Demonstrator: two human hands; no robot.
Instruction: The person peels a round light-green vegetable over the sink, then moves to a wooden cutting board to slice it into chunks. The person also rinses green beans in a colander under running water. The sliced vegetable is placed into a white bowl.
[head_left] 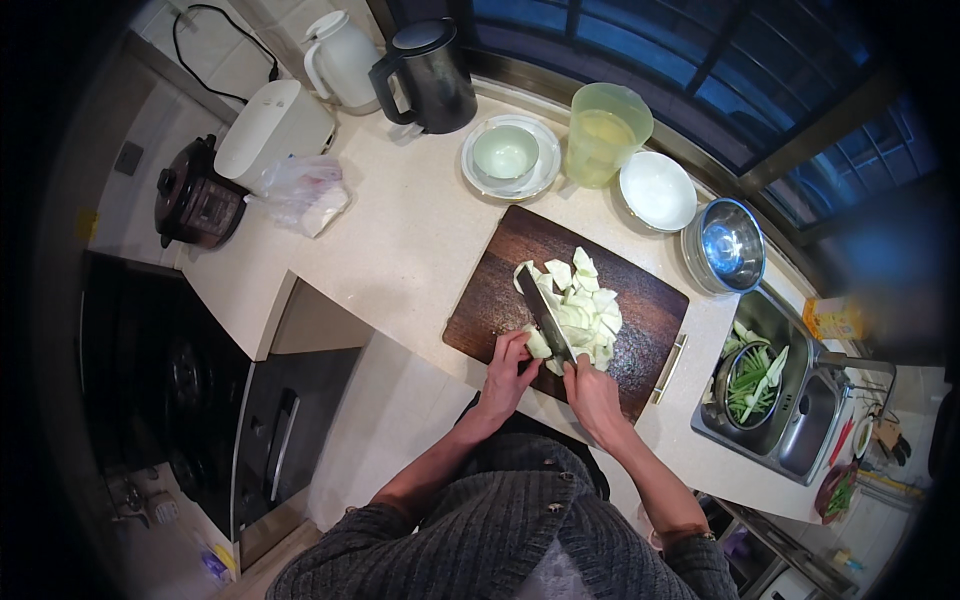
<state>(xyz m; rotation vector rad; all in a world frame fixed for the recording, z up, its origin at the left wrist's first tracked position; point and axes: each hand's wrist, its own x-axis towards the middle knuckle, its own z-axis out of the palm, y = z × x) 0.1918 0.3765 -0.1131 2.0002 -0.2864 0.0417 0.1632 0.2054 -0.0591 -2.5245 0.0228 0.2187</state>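
My right hand (592,397) grips the handle of a kitchen knife (543,312), whose dark blade points away from me toward the far left. With bent fingers, my left hand (505,378) holds a pale green vegetable piece (537,344) against the board, just left of the blade. The kind of vegetable is not clear. Cut pale green pieces (590,315) lie heaped right of the knife, and a few sit at its far tip. All of this rests on a dark wooden cutting board (490,270) with a metal handle on its right side.
Behind the board stand a green bowl on plates (507,152), a yellowish pitcher (606,135), a white bowl (657,191) and metal bowls (724,246). A sink (795,385) at right holds a pot of green beans (752,384). Kettle (425,78) and cooker (200,195) stand far left.
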